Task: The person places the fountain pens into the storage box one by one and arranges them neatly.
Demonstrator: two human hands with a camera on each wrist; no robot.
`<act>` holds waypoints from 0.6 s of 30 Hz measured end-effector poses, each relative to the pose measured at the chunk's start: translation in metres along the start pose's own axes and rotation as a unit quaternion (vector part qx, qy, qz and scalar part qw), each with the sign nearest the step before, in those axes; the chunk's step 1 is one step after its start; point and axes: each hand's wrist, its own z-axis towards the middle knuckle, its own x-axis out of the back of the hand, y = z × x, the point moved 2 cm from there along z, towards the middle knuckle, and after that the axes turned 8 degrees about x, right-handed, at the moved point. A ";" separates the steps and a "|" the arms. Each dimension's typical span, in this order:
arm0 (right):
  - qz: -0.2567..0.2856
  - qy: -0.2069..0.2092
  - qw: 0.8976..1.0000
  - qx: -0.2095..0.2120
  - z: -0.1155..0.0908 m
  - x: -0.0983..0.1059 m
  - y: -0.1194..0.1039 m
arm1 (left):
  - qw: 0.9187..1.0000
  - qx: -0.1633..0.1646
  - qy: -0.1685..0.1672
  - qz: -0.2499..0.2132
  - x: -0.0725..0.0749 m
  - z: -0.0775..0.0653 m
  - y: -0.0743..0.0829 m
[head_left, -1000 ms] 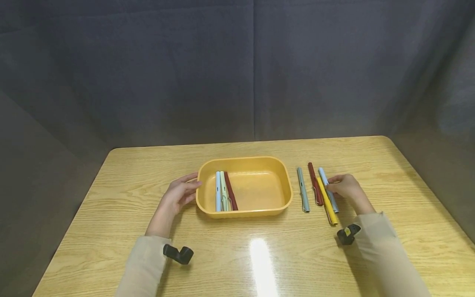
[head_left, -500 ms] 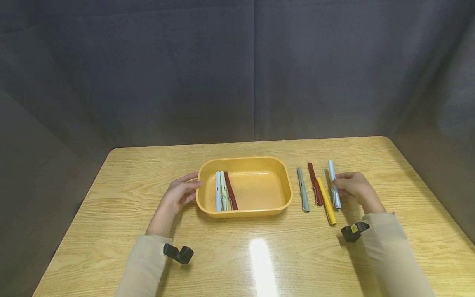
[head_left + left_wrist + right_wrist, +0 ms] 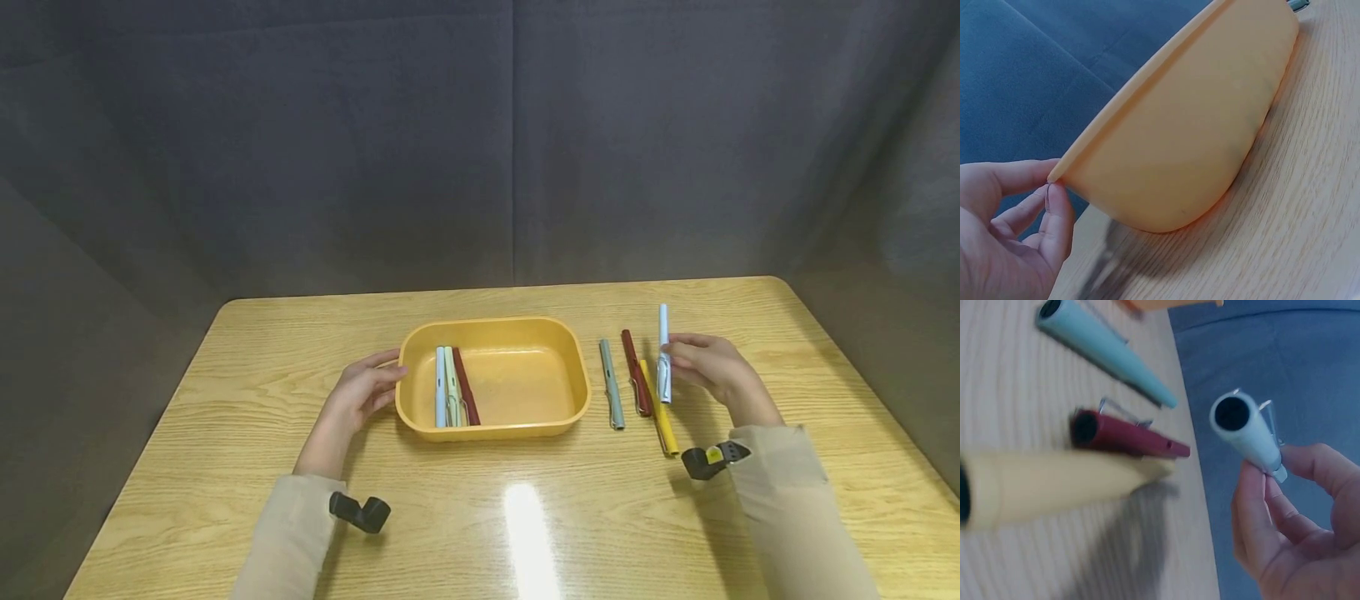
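Note:
My left hand pinches the left rim of a yellow-orange plastic tray between thumb and fingers, as the left wrist view shows. Inside the tray, toward its left end, a light blue pen, a pale green pen and a dark red pen lie side by side. My right hand holds another light blue pen by thumb and fingertips, raised above the table with its clip showing. In the head view that pen overlaps a yellow pen lying on the table.
Between the tray and my right hand lie a grey-green pen and a second dark red pen on the wooden table. A dark curtain hangs behind the table and along its sides.
My right hand has picked up the light blue pen from beside the yellow one, first moving right, then lifting it and bringing it back left. My left hand stays at the tray's rim.

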 end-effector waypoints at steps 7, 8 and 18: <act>0.037 -0.007 0.999 0.025 0.002 -0.014 -0.014 | 1.000 0.002 0.015 0.007 -0.002 -0.001 0.002; 0.043 -0.008 0.999 0.026 0.002 -0.017 -0.016 | 1.000 0.003 0.017 0.008 -0.002 -0.001 0.002; 0.061 -0.021 0.997 0.040 0.008 -0.050 -0.039 | 1.000 -0.009 0.014 -0.009 -0.004 0.001 0.002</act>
